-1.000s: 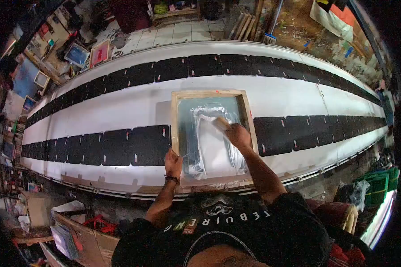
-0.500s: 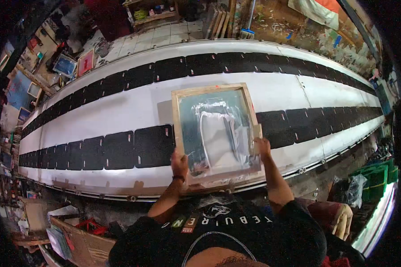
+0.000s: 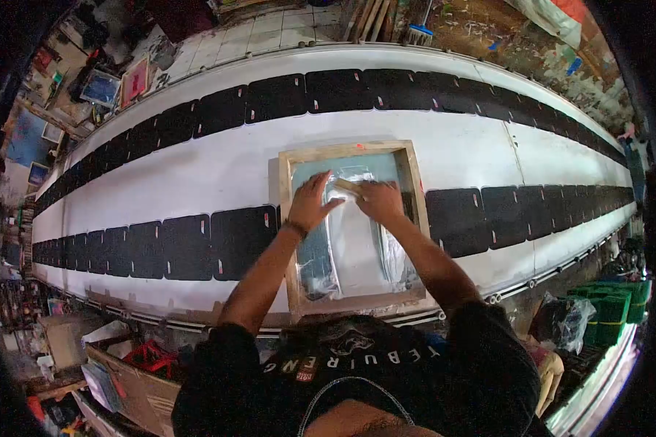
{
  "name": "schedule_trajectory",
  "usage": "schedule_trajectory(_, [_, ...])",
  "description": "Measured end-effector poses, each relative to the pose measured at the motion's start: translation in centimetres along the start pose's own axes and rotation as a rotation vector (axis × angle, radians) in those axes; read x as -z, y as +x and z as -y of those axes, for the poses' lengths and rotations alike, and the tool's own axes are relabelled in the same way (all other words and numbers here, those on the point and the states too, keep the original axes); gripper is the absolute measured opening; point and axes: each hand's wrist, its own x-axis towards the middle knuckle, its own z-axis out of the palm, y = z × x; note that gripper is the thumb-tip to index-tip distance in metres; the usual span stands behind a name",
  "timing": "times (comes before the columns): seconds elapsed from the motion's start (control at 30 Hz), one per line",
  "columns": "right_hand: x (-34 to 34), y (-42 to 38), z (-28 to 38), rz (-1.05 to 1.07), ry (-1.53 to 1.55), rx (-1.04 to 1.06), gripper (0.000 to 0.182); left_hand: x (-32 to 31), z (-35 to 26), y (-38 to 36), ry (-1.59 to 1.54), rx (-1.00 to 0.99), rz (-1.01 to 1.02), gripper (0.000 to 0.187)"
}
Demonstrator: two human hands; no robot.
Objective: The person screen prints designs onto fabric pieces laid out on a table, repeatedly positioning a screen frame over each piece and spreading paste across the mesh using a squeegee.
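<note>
A wooden-framed printing screen (image 3: 291, 251) lies flat on the long white table, across the near row of black panels. Its mesh carries a pale film of ink, thickest along streaks on both sides of a light central area. My right hand (image 3: 381, 202) is closed around a squeegee (image 3: 348, 188) with a wooden handle, near the far end of the mesh. Just left of it, my left hand (image 3: 311, 207) hovers over the mesh, thumb spread from the fingers, its fingertips close to the squeegee's left end.
Black panels with small labels form a near row (image 3: 244, 240) and a far row (image 3: 273, 98) along the white table (image 3: 219, 171). Rails with rollers (image 3: 492, 299) edge the table. Cardboard boxes (image 3: 135, 382) stand at the lower left, green crates (image 3: 608, 313) at the right.
Both hands have moved from the screen's side edges to above the far part of its mesh. The squeegee has come along in my right hand, from the right edge inward. The screen now lies flatter.
</note>
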Motion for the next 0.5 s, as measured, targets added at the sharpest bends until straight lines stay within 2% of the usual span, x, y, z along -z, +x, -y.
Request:
schedule_trajectory(0.03, [-0.3, 3.2, 0.3, 0.057, -0.020, 0.047, 0.031, -0.4, 1.2, 2.2, -0.002, 0.002, 0.000, 0.066])
schedule_trajectory(0.07, [-1.6, 4.5, 0.0, 0.059, -0.018, 0.046, 0.031, -1.3, 2.8, 3.7, 0.032, 0.110, 0.127, 0.060])
schedule_trajectory(0.1, [-3.5, 5.6, -0.5, -0.038, 0.006, 0.088, 0.027, -2.5, 4.3, 4.2, 0.066, 0.217, 0.257, 0.054])
schedule_trajectory(0.13, [-4.0, 5.8, -0.2, -0.130, 0.030, 0.128, 0.022, -3.5, 5.0, 3.0, -0.024, 0.151, 0.149, 0.046])
schedule_trajectory(0.17, [-4.9, 4.1, 0.0, -0.089, -0.075, 0.116, 0.020, -4.7, 5.1, 0.5, -0.076, 0.112, 0.112, 0.045])
schedule_trajectory(0.2, [-5.2, 1.2, 0.8, -0.049, -0.184, 0.106, 0.018, -5.6, 4.4, -2.3, -0.130, 0.072, 0.071, 0.045])
schedule_trajectory(0.23, [-7.2, -2.6, 0.6, -0.198, -0.180, 0.168, 0.016, -5.2, 2.0, -5.3, -0.113, 0.094, 0.094, 0.043])
schedule_trajectory(0.27, [-6.5, -6.7, 1.7, -0.009, -0.200, 0.136, 0.021, -4.6, -0.8, -8.6, -0.098, 0.116, 0.118, 0.042])
schedule_trajectory(0.33, [-7.9, -15.8, 2.6, 0.022, -0.101, 0.124, 0.023, -6.0, -3.5, -16.4, -0.117, 0.262, 0.286, 0.041])
schedule_trajectory(0.4, [-8.9, -21.7, 2.9, -0.059, -0.026, 0.189, 0.024, -4.7, -7.9, -21.0, -0.204, 0.111, 0.148, 0.041])
schedule_trajectory(0.43, [-8.5, -23.6, 3.1, -0.115, 0.062, 0.241, 0.023, -5.9, -7.0, -22.3, -0.221, 0.108, 0.148, 0.041])
schedule_trajectory(0.47, [-10.5, -24.5, 1.7, -0.091, 0.140, 0.223, 0.026, -7.0, -5.3, -24.0, -0.284, 0.121, 0.145, 0.042])
schedule_trajectory(0.5, [-9.1, -24.9, 2.1, -0.082, 0.132, 0.217, 0.026, -7.6, -4.2, -25.7, -0.346, 0.136, 0.139, 0.044])
